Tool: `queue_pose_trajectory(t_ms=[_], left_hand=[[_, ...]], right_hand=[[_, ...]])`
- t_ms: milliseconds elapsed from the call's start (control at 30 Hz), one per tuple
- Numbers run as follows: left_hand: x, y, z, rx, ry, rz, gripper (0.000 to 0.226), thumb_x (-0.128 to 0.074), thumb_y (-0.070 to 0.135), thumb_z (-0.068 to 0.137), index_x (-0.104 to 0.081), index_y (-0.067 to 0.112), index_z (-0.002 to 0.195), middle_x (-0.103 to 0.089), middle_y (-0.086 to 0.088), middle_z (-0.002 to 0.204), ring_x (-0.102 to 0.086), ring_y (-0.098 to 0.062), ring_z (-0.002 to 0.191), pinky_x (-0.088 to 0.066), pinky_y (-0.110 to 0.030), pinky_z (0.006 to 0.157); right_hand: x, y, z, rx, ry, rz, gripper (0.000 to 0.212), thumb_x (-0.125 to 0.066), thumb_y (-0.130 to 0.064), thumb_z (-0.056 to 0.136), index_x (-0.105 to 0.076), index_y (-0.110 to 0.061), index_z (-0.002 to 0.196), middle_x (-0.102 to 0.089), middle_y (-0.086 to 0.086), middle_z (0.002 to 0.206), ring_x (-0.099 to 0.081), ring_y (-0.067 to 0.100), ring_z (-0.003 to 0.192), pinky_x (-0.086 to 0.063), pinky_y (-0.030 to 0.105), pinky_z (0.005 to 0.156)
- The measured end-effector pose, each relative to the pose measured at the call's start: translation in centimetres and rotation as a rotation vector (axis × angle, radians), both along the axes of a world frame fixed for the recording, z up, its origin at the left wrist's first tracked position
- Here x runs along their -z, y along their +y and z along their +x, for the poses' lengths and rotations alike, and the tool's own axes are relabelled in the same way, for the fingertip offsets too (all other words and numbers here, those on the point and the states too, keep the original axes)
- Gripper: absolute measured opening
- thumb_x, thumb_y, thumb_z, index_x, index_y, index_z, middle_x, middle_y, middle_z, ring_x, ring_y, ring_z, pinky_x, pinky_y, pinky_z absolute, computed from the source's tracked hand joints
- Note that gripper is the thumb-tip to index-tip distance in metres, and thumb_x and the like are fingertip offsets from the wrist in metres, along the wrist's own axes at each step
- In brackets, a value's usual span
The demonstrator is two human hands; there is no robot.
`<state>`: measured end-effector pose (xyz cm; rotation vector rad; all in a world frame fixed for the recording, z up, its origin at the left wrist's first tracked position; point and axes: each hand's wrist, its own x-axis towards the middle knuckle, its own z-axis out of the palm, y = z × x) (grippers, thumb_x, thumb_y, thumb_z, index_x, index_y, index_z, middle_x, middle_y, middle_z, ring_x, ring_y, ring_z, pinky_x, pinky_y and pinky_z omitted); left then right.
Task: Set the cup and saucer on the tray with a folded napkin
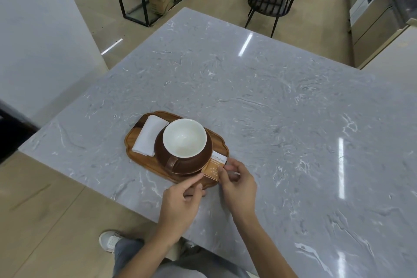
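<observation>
On a grey marbled surface, a wooden tray carries a brown saucer with a brown, white-lined cup seated on it, its handle turned toward the person, and a folded white napkin lying just beside the saucer on the tray's left side, its long axis running from the near edge toward the far one. Cup, saucer and napkin all appear to be in place, so the task looks close to done. Both hands work at the tray's near right corner: the left hand pinches one end of a small orange-and-white packet between thumb and forefinger, while the right hand pinches the other end, its remaining fingers curled. The packet rests against the saucer's near right rim, over the tray's edge, its long axis pointing roughly from the hands toward the cup. The coming move seems to turn on that short gap: the packet lies directly ahead of both hands, with the right hand slightly nearer, and needs only a small nudge to settle flat on the tray beside the saucer.
</observation>
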<state>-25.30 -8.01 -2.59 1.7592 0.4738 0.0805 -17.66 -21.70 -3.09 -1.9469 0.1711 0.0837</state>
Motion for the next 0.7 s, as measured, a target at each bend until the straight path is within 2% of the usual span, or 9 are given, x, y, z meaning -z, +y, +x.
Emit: queue_pose_trajectory(t_ms=[100, 200, 267, 367, 500, 633, 700], left_hand=[[-0.1, -0.1, 0.0, 0.008, 0.012, -0.031, 0.039, -0.064, 0.010, 0.095, -0.067, 0.032, 0.127, -0.080, 0.013, 0.091, -0.075, -0.001, 0.091, -0.054, -0.007, 0.074], [0.0, -0.1, -0.1, -0.017, 0.006, -0.055, 0.038, -0.062, 0.009, 0.096, -0.068, 0.032, 0.126, -0.080, 0.009, 0.096, -0.075, -0.003, 0.091, -0.054, -0.007, 0.073], [0.2, -0.1, -0.3, -0.029, -0.008, -0.024, 0.037, -0.061, 0.007, 0.096, -0.069, 0.028, 0.126, -0.080, 0.007, 0.096, -0.075, -0.002, 0.090, -0.054, -0.007, 0.073], [-0.3, 0.1, -0.6, -0.028, -0.036, 0.055, 0.036, -0.062, 0.007, 0.096, -0.070, 0.026, 0.125, -0.080, 0.005, 0.095, -0.074, 0.001, 0.089, -0.054, -0.007, 0.074], [-1.9, 0.5, -0.9, 0.065, -0.139, 0.193, 0.037, -0.065, 0.007, 0.094, -0.067, 0.026, 0.126, -0.074, 0.006, 0.118, -0.071, 0.001, 0.098, -0.057, -0.012, 0.080], [-4.1, 1.7, 0.0, 0.250, -0.283, 0.328, 0.037, -0.063, 0.017, 0.097, -0.065, 0.030, 0.132, -0.063, 0.016, 0.134, -0.059, 0.008, 0.118, -0.053, -0.010, 0.089], [-5.8, 2.3, 0.8, 0.367, -0.370, 0.404, 0.037, -0.060, 0.023, 0.098, -0.064, 0.031, 0.133, -0.058, 0.019, 0.137, -0.054, 0.006, 0.124, -0.047, -0.008, 0.099]], right_hand=[[0.0, -0.1, 0.3, -0.013, 0.000, -0.016, 0.031, -0.072, -0.021, 0.091, -0.068, -0.025, 0.121, -0.072, -0.012, 0.098, -0.066, -0.010, 0.085, -0.050, 0.003, 0.067], [0.0, 0.0, 0.3, -0.018, 0.005, -0.020, 0.028, -0.071, -0.023, 0.092, -0.066, -0.031, 0.118, -0.071, -0.017, 0.098, -0.064, -0.014, 0.087, -0.048, 0.002, 0.066], [0.0, 0.0, 0.1, -0.008, 0.002, -0.010, 0.026, -0.070, -0.025, 0.092, -0.065, -0.035, 0.115, -0.070, -0.020, 0.097, -0.064, -0.013, 0.088, -0.049, 0.003, 0.065], [-0.1, -0.1, -0.2, 0.006, -0.018, 0.003, 0.020, -0.068, -0.028, 0.093, -0.067, -0.032, 0.113, -0.073, -0.017, 0.097, -0.066, -0.008, 0.089, -0.050, 0.005, 0.066], [-1.5, -0.5, 0.2, -0.009, -0.088, -0.082, 0.013, -0.065, -0.028, 0.097, -0.064, -0.034, 0.108, -0.068, -0.016, 0.102, -0.062, -0.011, 0.092, -0.049, 0.005, 0.067], [-3.3, -1.0, 1.2, -0.088, -0.261, -0.216, 0.018, -0.064, -0.030, 0.098, -0.067, -0.025, 0.115, -0.064, -0.008, 0.112, -0.065, -0.001, 0.089, -0.058, 0.024, 0.072], [-4.9, -0.6, 1.6, -0.121, -0.390, -0.314, 0.021, -0.064, -0.030, 0.097, -0.066, -0.023, 0.117, -0.063, -0.008, 0.113, -0.064, 0.004, 0.097, -0.055, 0.028, 0.079]])
